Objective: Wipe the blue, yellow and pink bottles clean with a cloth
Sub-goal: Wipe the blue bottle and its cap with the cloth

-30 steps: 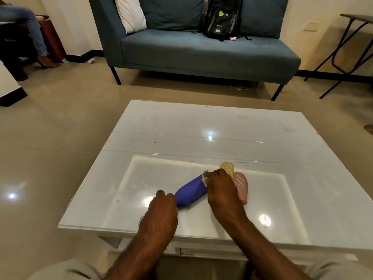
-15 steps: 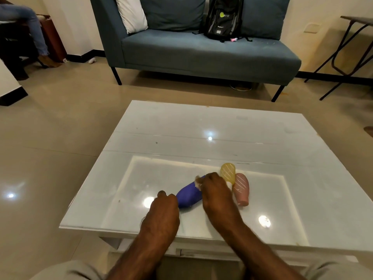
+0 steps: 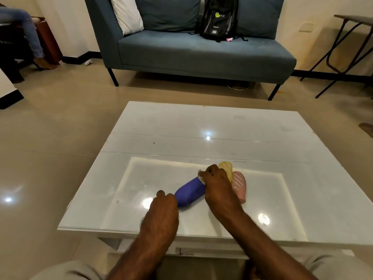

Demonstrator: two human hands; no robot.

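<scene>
From the head view, a blue bottle (image 3: 189,191) is lying on its side on the glossy white table (image 3: 201,126), near the middle of the front edge, its body running diagonally. The left hand (image 3: 161,211) is resting at the bottle's nearer end with fingers curled in; whether they are gripping the bottle cannot be told. The right hand (image 3: 219,184) is pressing down over the bottle's farther end, fingers closed around a white cloth (image 3: 201,178) of which only a scrap is showing at the knuckles. A yellow bottle (image 3: 227,170) and a pink bottle (image 3: 239,185) are lying side by side just beyond the right hand, partly hidden by it, toward the table's right half.
</scene>
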